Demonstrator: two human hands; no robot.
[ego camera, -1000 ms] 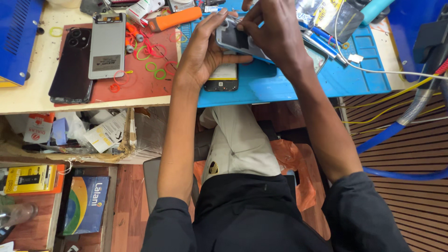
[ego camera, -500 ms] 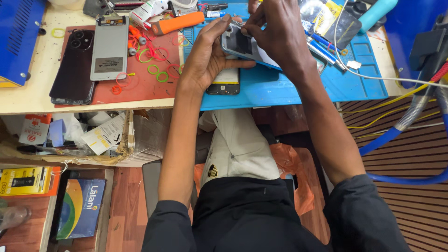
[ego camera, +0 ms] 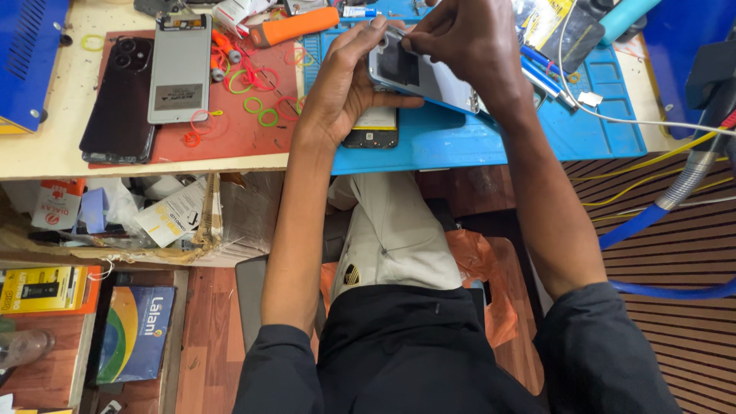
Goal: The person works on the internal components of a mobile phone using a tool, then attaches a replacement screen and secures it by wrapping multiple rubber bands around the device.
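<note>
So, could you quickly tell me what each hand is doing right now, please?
Left hand: closed around the opened phone, holding it above the blue mat.
Right hand: fingertips pinched at the phone's upper edge.

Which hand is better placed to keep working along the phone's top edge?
Probably the right hand: its fingertips already pinch at the upper edge of the phone, while the left hand cradles it from below and the side, steadying it.

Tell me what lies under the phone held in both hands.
Under the grey phone, held by left hand and right hand, lies the blue work mat and a dark-ended flat part, partly covered by the left hand.
</note>
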